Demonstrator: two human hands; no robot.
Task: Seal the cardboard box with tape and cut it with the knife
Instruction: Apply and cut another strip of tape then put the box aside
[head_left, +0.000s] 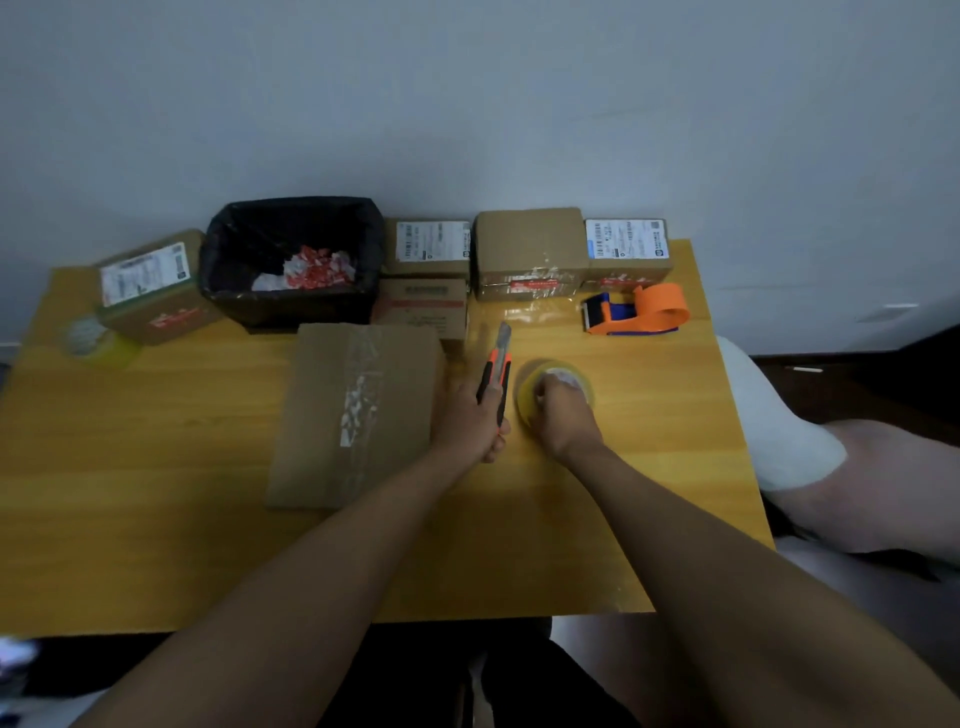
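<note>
Left hand (475, 421) grip clenched round knife (496, 382), blade out; right hand (563, 415) grip pinching tape roll (553, 389), centre frame. Risk: blade nicks right fingers alongside.

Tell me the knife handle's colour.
Orange and black, on the knife in the left hand; head view.

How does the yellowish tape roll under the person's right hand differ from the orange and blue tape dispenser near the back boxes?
The yellowish tape roll is a bare round ring, gripped by the right hand; the orange and blue tape dispenser is a handled tool that nobody touches. The roll lies nearer the person, the dispenser farther back. Both rest on the wooden table.
</note>
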